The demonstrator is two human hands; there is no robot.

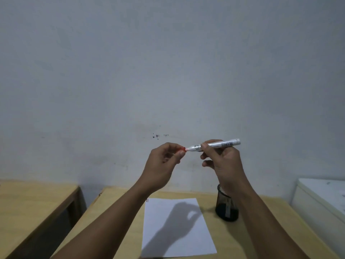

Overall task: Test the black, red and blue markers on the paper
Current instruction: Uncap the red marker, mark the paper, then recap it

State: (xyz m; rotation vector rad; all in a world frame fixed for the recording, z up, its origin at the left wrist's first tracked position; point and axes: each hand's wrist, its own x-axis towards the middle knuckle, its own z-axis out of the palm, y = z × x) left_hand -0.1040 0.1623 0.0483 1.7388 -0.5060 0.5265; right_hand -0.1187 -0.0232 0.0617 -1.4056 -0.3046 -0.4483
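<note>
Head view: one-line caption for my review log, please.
Right hand holds a red-tipped marker raised above the paper; left hand pinches something red at its tip.

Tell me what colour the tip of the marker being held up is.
Red, on the marker tip by the left hand; head view.

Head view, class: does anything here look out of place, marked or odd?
Mostly tidy. The paper lies flat on the table, with small dark marks at its top left corner. Dark specks dot the wall above the hands. The marker, red at its tip, is held up, well clear of the paper.
</note>
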